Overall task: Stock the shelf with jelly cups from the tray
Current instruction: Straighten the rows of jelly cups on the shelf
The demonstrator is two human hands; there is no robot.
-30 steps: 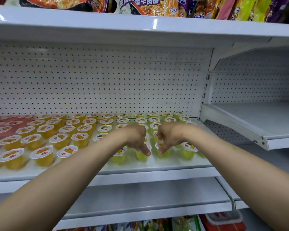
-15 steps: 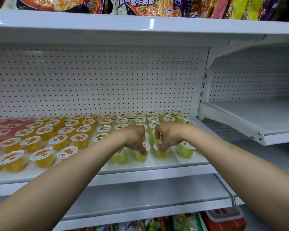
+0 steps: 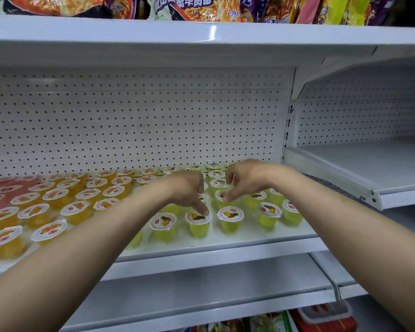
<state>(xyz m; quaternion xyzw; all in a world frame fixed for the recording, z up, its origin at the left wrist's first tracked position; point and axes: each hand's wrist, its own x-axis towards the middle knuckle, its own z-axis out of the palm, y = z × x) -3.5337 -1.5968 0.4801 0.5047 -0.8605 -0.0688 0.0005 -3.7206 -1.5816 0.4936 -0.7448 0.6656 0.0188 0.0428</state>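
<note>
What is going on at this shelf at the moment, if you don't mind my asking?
A person is arranging small clear plastic jelly cups on the white metal shelf. Both bare arms reach in over the yellow-green cups: the left hand has a fingertip on the foil lid of a front-row yellow-green cup, and the right hand touches a cup in the row behind. Neither hand looks closed around a cup. Orange cups fill the shelf to the left.

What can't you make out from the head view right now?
- Tray: not in view.
- Cups behind the left hand and right hand: hidden by the hands and forearms.
- Either hand's grip: fingers curl down over the green jelly cups; contact unclear.
- Red cups: blurred, cut off by the left edge.
</note>
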